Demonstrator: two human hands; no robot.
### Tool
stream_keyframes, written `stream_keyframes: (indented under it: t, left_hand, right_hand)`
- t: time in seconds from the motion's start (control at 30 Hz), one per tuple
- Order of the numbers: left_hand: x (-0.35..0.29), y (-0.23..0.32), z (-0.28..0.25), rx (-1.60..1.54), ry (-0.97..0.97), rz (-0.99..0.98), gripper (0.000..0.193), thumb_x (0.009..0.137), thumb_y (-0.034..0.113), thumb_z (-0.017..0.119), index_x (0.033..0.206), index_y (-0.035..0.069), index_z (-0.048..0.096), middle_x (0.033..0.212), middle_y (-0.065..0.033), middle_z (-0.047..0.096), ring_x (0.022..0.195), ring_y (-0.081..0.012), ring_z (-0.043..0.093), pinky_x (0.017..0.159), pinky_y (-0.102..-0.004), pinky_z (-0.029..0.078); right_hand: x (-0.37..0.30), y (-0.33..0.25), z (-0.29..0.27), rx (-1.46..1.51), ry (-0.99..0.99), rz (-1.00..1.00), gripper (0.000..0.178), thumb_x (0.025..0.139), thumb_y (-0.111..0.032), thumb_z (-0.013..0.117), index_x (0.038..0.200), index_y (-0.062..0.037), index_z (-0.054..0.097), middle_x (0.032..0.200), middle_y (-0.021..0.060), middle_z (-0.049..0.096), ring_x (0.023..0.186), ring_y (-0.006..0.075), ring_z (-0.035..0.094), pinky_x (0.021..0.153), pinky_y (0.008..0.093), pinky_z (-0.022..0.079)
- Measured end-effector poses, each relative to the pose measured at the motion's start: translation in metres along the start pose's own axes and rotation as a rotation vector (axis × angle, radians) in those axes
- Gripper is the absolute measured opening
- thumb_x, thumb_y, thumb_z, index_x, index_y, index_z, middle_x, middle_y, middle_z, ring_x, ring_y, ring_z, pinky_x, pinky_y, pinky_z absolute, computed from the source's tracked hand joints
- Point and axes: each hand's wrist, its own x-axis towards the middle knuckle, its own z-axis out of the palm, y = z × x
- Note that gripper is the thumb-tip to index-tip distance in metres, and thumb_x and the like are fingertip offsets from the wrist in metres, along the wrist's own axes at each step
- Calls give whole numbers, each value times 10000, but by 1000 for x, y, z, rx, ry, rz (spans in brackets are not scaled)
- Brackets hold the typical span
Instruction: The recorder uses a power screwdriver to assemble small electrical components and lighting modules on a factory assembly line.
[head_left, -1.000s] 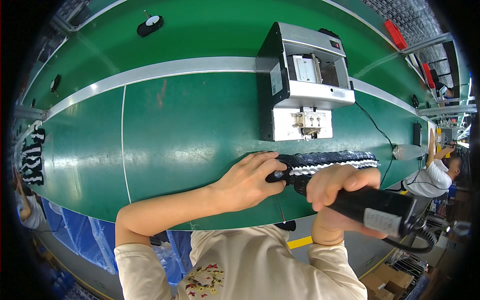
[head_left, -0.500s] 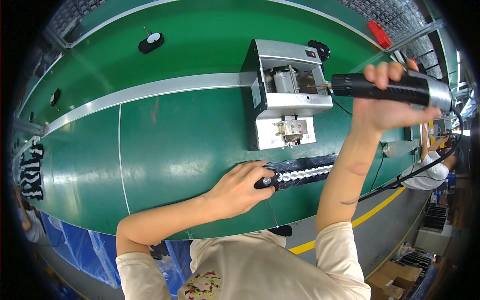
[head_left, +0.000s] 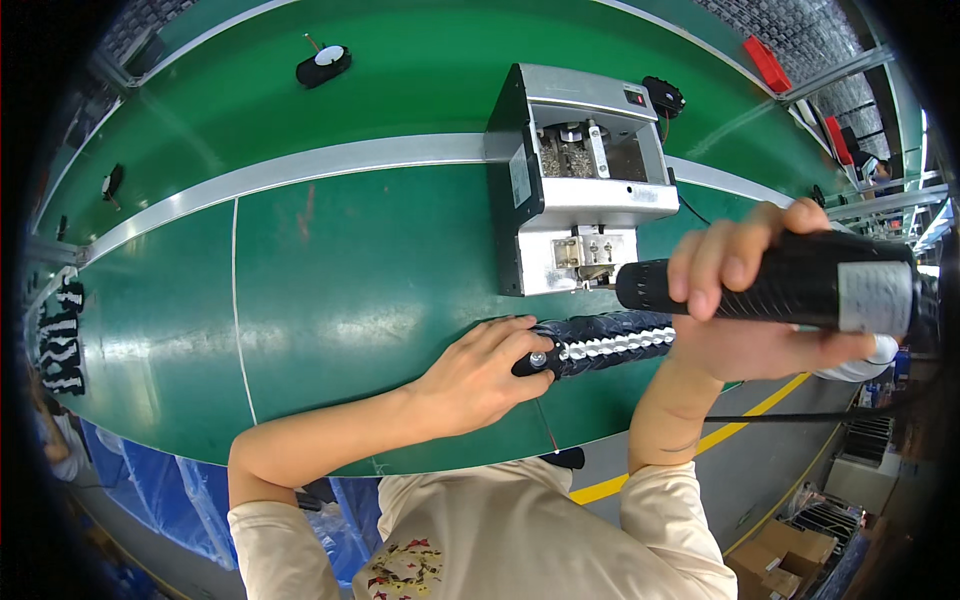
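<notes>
A black cylindrical powered screwdriver [head_left: 795, 280] sits within the right hand's [head_left: 745, 340] clenched fingers, beside a silver-and-black metal box machine [head_left: 590, 205]. The left hand's [head_left: 480, 375] fingers grasp the nearest end of a black ribbed row with white centre [head_left: 620, 340], on the green tabletop [head_left: 350, 270].

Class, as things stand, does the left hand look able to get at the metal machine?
Probably yes: only green tabletop shows between the left hand and the metal machine. It would likely have to leave the row of black parts, whose end it grips.
</notes>
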Motion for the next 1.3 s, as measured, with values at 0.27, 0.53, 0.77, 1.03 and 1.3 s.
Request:
stream_keyframes:
  t: [0.27,0.53,0.77,1.03,1.3]
  left_hand:
    - [0,-1,0,0,-19,-8,236,766,128,745,1000,142,719,1173,-92,580,1194,-339,565,921,-449,517]
    - [-3,-2,2,-21,-10,-3,250,759,119,736,1009,136,722,1178,-104,579,1203,-347,560,936,-458,513]
    - [-4,-2,1,-19,-4,-8,262,743,120,735,1005,134,729,1189,-114,579,1208,-352,556,957,-464,507]
    - [-3,-3,0,-26,-5,-12,257,751,128,727,1008,138,737,1191,-107,579,1219,-351,550,963,-459,508]
    - [-2,-1,-3,-63,-15,-24,278,710,93,748,985,137,746,1224,-106,551,1227,-358,539,962,-457,511]
  right_hand:
    - [-6,25,-4,126,116,75,1108,659,-940,508,1214,19,494,747,154,595,531,238,585,477,350,490]
    - [-42,5,9,21,95,82,908,811,-804,535,1238,-5,464,781,118,562,493,215,556,455,361,443]
    - [-74,1,31,-71,177,143,818,829,-800,511,1102,-32,446,712,96,535,454,193,544,388,337,446]
    - [-87,6,40,-91,169,187,828,775,-793,601,1074,-31,476,696,103,549,496,212,571,448,349,482]
    - [-89,7,29,-149,-114,152,211,913,-77,669,1031,-24,502,700,142,611,573,248,612,543,389,519]
